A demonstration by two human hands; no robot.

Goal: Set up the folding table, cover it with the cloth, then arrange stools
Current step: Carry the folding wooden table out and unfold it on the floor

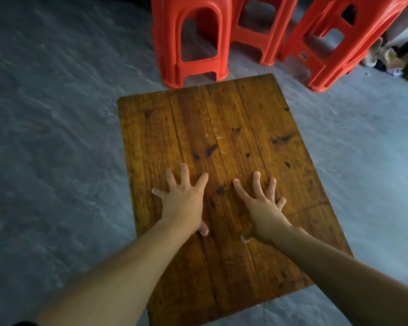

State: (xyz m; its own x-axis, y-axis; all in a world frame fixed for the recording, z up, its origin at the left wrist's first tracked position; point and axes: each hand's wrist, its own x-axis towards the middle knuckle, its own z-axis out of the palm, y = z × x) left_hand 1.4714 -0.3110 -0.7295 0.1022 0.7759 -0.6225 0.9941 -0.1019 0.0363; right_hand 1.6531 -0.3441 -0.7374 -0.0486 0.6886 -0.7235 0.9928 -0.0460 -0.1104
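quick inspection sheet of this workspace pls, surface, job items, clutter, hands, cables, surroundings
surface: wooden table top, bare planks with dark stains, no cloth on it
job's things: three red plastic stools grouped on the floor beyond the table's far edge; cloth not seen
clutter: small heap of shoes and soft items at far right
grippers: left hand and right hand pressed flat on the table, fingers spread, holding nothing
cables: nothing seen
surroundings: grey concrete floor, dim light
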